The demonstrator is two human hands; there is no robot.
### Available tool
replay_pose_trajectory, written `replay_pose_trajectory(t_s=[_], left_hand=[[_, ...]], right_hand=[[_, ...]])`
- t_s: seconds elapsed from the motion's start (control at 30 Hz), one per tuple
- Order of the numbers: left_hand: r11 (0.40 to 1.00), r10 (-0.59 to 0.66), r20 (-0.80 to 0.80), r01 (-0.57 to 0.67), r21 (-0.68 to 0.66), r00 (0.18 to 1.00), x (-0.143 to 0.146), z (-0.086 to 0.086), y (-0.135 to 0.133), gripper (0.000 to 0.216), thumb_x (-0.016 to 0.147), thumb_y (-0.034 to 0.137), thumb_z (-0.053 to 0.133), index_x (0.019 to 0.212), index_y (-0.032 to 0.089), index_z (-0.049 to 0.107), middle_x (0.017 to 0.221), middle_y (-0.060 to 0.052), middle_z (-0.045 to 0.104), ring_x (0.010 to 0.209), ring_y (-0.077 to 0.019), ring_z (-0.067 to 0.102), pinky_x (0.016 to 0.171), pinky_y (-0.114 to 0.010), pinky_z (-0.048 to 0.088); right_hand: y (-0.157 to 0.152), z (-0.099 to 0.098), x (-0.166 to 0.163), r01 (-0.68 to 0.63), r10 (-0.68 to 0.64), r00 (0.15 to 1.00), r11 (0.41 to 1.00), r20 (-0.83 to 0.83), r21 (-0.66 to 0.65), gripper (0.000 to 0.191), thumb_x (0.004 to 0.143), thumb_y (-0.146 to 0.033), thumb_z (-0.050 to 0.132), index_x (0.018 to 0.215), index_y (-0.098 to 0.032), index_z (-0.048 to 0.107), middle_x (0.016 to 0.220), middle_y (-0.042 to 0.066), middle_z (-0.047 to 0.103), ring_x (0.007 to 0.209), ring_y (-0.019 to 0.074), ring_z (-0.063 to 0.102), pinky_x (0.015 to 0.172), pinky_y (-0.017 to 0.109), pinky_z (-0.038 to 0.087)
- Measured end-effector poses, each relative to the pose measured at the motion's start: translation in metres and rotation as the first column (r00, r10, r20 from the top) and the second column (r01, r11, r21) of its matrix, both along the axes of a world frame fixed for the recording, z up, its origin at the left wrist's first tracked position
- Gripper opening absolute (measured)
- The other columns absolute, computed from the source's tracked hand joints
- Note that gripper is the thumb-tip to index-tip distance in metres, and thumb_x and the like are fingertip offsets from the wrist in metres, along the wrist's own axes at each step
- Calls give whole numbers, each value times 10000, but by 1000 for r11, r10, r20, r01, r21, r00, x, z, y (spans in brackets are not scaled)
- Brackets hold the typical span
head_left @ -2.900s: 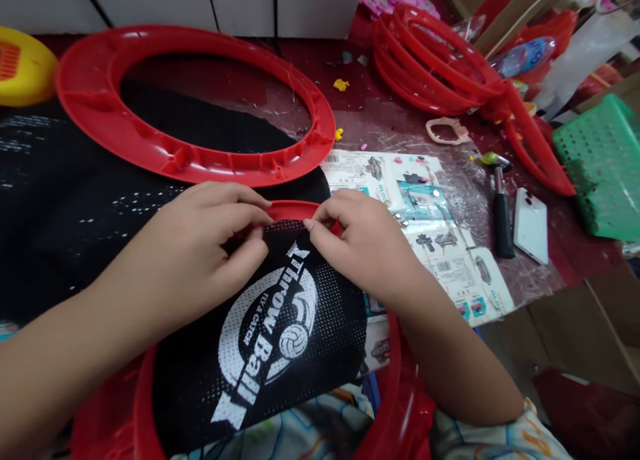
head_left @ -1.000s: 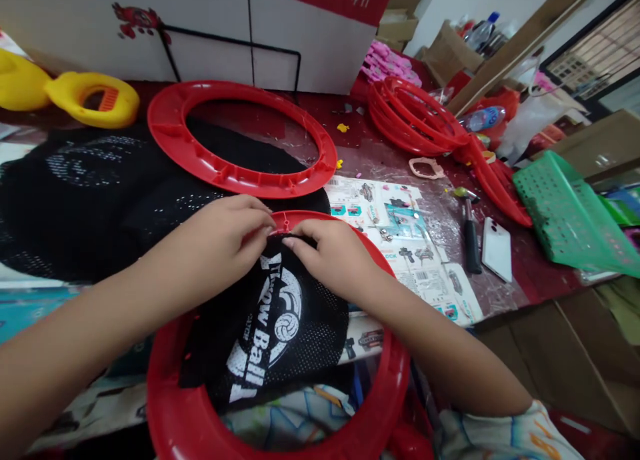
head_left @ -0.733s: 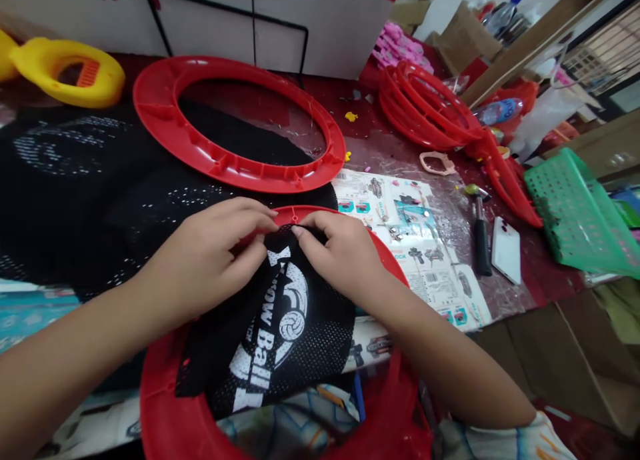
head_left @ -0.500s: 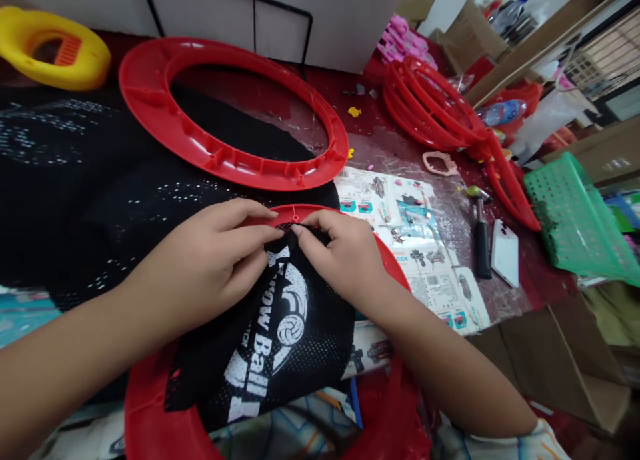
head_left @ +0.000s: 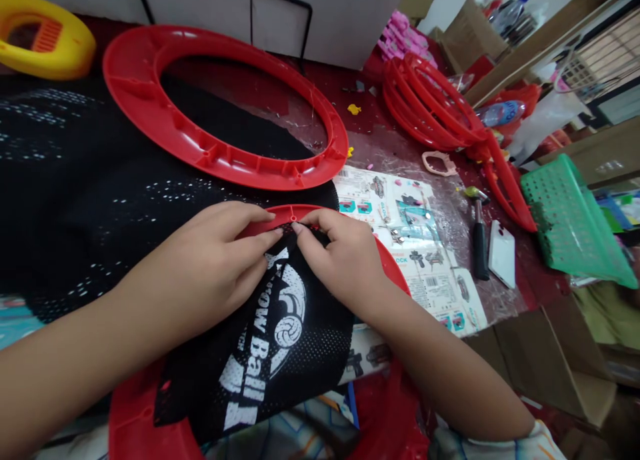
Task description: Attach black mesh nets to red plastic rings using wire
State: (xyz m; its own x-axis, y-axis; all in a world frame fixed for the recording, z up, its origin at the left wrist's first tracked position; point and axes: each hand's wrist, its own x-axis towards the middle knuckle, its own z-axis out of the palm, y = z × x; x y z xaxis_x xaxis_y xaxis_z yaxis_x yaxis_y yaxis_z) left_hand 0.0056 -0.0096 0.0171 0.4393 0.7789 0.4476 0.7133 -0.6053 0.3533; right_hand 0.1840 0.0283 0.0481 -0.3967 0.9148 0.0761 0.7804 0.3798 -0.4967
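Note:
Both my hands pinch the top edge of a black mesh cloth [head_left: 320, 327] printed with white lettering and a ball. My left hand [head_left: 220, 253] grips it between thumb and fingers, close to the inner rim of a red plastic ring [head_left: 133, 407]. Just beside it, my right hand [head_left: 345, 253] presses the cloth edge with its thumb, fingers over the ring's far side. The fabric hangs across the ring's opening toward me. My forearms and the cloth cover parts of the ring.
Beyond my hands a second red ring [head_left: 225, 170] lies on more black mesh [head_left: 65, 180]. A yellow plastic part [head_left: 75, 50] sits at far left. To the right are stacked red rings [head_left: 425, 113], a black-handled hammer [head_left: 481, 247], a white phone [head_left: 501, 253] and a green basket [head_left: 575, 227].
My hands stay at the same spot on the cloth edge, with only slight finger movement. The view has shifted a little; no object has been taken up or let go.

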Motion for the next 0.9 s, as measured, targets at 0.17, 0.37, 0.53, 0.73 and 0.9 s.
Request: replay_pose_trajectory(t_s=[0.17,0.37,0.53,0.73,0.9], left_hand=[[1000,13,-4,-13,-2,1000,1,0,0,304,887,142,419,1003,53,686,1083,-217,602,1016,-331,588,881,-494,536],[999,31,14,-31,-19,999,3,-1,1,271,862,109,427,993,43,655,1109,-230,582,1039,-345,571,895,-512,509],[999,40,-19,-41,-18,999,1,-6,4,258,858,104,441,1044,58,615,1133,-196,569,1057,-323,554,914,-501,492],[1000,17,-25,-18,-24,1000,1,-8,5,243,864,110,432,1056,89,579,1110,-162,566,1057,-298,534,928,-474,481],[1000,12,-8,-13,-22,1000,0,-9,3,241,882,123,419,1057,84,579,1117,-169,560,1055,-296,532,927,-471,476]], right_hand=[[0,1,0,-1,2,1000,1000,23,-23,165,875,-222,554,844,-140,693,773,35,718,701,135,627,669,246,412],[2,1,1,-7,7,1000,1000,11,-13,143,859,-224,570,831,-160,694,766,17,717,688,129,618,648,245,402],[1,2,-1,22,-22,1000,999,-6,-35,142,854,-231,574,809,-162,689,772,14,718,692,128,621,649,241,408],[-1,-1,1,-168,152,974,983,169,81,259,907,-202,452,987,-195,698,870,28,720,800,150,631,711,258,405],[2,0,4,-239,188,903,967,387,90,318,931,-255,402,963,-182,710,773,50,689,691,165,591,602,277,346]])
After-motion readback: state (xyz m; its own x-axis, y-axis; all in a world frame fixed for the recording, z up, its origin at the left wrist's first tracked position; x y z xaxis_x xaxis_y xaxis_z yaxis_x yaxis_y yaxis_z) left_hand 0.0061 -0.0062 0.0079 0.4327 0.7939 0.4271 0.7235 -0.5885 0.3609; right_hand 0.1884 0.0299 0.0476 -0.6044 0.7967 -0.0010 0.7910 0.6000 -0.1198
